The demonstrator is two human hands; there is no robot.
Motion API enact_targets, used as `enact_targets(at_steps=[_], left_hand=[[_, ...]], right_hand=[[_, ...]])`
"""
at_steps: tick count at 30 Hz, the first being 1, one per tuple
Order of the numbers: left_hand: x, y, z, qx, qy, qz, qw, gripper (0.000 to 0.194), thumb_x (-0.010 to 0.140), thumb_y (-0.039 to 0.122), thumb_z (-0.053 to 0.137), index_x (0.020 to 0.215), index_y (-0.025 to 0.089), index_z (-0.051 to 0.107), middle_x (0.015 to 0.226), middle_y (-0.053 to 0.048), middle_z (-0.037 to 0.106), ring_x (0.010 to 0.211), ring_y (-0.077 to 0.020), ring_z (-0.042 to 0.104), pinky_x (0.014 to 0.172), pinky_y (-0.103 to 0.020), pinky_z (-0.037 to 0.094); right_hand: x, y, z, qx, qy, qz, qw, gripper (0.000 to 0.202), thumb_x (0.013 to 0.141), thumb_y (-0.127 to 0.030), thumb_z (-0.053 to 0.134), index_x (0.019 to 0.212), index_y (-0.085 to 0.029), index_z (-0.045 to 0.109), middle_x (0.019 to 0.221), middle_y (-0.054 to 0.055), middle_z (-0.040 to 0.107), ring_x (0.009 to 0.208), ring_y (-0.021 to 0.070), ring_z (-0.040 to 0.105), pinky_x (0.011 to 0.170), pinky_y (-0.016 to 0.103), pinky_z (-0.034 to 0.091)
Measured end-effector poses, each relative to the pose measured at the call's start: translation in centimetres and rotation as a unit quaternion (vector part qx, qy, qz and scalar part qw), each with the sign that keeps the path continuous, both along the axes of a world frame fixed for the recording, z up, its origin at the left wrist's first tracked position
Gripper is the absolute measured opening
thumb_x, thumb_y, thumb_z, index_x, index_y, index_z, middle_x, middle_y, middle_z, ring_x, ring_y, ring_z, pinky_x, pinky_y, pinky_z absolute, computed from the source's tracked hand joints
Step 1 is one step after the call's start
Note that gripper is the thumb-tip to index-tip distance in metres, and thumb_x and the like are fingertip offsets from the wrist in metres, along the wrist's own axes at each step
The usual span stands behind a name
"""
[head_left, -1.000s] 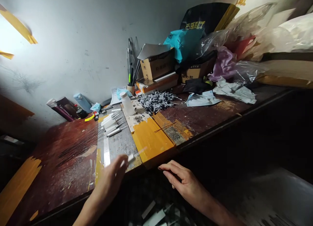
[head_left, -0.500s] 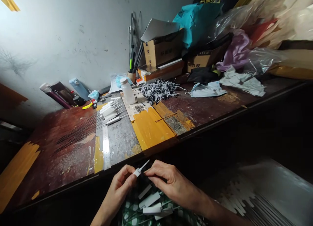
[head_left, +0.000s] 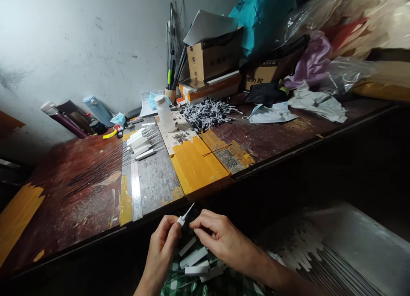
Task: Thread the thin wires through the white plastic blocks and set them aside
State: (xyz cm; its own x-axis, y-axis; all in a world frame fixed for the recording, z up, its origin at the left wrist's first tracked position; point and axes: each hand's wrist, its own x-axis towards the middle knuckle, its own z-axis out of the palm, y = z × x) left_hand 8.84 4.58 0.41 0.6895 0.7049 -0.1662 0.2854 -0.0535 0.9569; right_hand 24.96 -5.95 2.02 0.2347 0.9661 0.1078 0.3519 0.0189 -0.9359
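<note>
One table [head_left: 243, 133] spans the far side. Below its near edge, the right hand [head_left: 221, 234] has its fingertips pinched together, contents unclear; the left hand [head_left: 166, 240] grips a white piece [head_left: 181, 220] by its body, presumably to leave its thin tip [head_left: 189, 209] free.

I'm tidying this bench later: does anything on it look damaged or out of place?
The reddish tabletop looks worn, with pale scuffed patches at near left. A face mask lies loose right of the heap of small pieces, seemingly misplaced.
</note>
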Motion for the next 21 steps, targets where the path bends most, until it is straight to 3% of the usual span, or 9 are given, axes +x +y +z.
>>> enact_targets(at_steps=[6, 16, 18, 21], left_hand=[[0.1, -0.7, -0.2, 0.079, 0.012, -0.002, 0.997, 0.031, 0.097, 0.042, 0.038, 0.097, 0.020, 0.060, 0.085, -0.003, 0.055, 0.078, -0.0178, 0.051, 0.073, -0.028, 0.041], [0.6, -0.9, -2.4, 0.214, -0.018, 0.115, 0.970, 0.018, 0.093, 0.038, 0.050, 0.092, 0.022, 0.058, 0.090, -0.004, 0.057, 0.084, -0.0184, 0.057, 0.078, -0.030, 0.046], [0.0, -0.5, -3.8, 0.240, -0.005, 0.128, 0.962, 0.019, 0.092, 0.040, 0.051, 0.092, 0.022, 0.059, 0.088, -0.004, 0.058, 0.082, -0.0194, 0.058, 0.076, -0.031, 0.047], [-1.4, -0.5, -8.4, 0.248, 0.055, 0.088, 0.963, 0.022, 0.091, 0.042, 0.051, 0.090, 0.024, 0.063, 0.084, -0.005, 0.063, 0.078, -0.0212, 0.063, 0.073, -0.033, 0.051]], right_hand=[[-0.4, -0.1, -0.8, -0.017, 0.002, -0.009, 1.000, 0.019, 0.089, -0.009, 0.052, 0.088, -0.021, 0.067, 0.086, -0.001, 0.062, 0.075, 0.0111, 0.059, 0.070, 0.020, 0.045], [-0.8, -1.3, -1.8, -0.059, 0.028, -0.014, 0.998, 0.017, 0.085, -0.011, 0.054, 0.078, -0.019, 0.067, 0.077, -0.002, 0.063, 0.068, 0.0112, 0.058, 0.058, 0.019, 0.043], [0.3, -2.0, -1.5, -0.067, 0.007, -0.005, 0.998, 0.016, 0.085, -0.012, 0.055, 0.077, -0.019, 0.067, 0.075, -0.002, 0.063, 0.066, 0.0114, 0.058, 0.057, 0.019, 0.043], [4.0, -2.8, -0.5, -0.027, -0.076, -0.063, 0.995, 0.017, 0.091, -0.017, 0.051, 0.085, -0.021, 0.067, 0.082, 0.001, 0.063, 0.075, 0.0139, 0.061, 0.066, 0.022, 0.047]])
